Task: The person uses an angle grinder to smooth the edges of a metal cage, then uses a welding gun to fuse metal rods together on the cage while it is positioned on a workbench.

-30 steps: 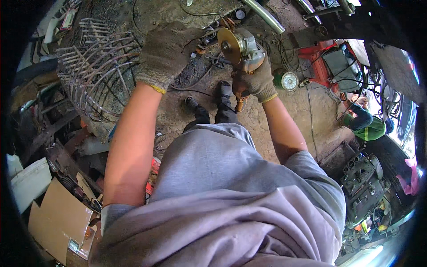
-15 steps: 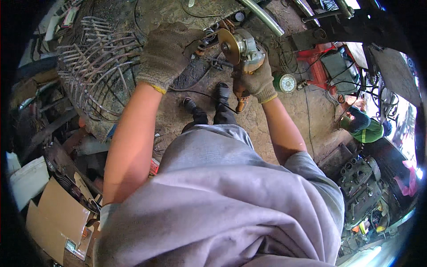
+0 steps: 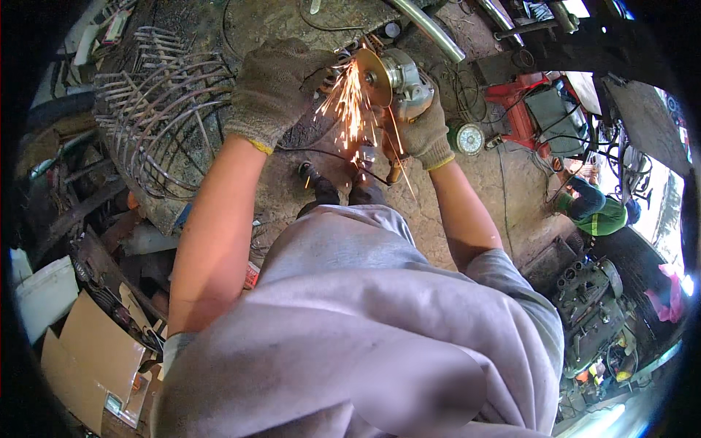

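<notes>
Outstretched right hand [image 3: 428,136] around grinder [image 3: 413,90]

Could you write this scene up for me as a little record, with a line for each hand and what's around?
Right hand: gloved, gripping an angle grinder
Left hand: gloved, near the disc; its grip is hard to make out
Sparks: spraying from the disc
Far left: bent metal rods, cut cardboard
Far right: another person in green
</notes>
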Demonstrator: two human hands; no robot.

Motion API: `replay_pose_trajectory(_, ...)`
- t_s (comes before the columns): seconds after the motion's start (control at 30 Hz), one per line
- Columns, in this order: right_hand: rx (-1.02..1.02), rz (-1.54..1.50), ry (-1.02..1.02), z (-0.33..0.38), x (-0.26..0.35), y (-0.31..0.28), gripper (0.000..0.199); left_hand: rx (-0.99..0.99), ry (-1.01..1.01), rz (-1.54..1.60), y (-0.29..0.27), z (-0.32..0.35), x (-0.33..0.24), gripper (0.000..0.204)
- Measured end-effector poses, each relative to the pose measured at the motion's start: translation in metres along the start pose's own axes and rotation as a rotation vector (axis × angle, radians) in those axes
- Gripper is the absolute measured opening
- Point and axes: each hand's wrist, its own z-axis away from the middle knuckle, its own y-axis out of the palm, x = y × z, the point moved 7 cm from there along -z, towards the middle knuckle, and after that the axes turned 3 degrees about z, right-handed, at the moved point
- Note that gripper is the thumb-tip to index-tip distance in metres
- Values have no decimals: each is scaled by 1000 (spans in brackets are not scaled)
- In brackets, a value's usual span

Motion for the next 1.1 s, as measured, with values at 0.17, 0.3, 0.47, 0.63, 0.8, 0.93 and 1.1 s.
replay_pose_trajectory(0.17, 2, 52, 25, -4, -15, 0, 101, -9, -12, 13, -3, 0, -1, 25)
replay_pose_trajectory(0.3, -11, -20, -48, -3, 0, -3, 104, 2, -40, 13, -2, 0, -1, 25)
replay_pose_trajectory(0.47, 55, -140, -14, -3, 11, 0, 104, 17, -38, -20, 8, 6, 9, 26)
replay_pose_trajectory(0.63, 67, -23, 0, 2, 11, -2, 102, 6, -32, -10, 5, 4, 6, 28)
replay_pose_trajectory(0.8, 84, -148, 86, -3, -43, 14, 100, 38, -59, -10, 3, 0, 6, 26)
replay_pose_trajectory(0.93, 68, -102, 45, -6, -39, 12, 101, -12, -28, 15, -1, 0, 3, 21)
replay_pose_trajectory(1.1, 67, -134, -29, -7, -15, 4, 102, -99, -14, 57, 3, 8, 9, 23)
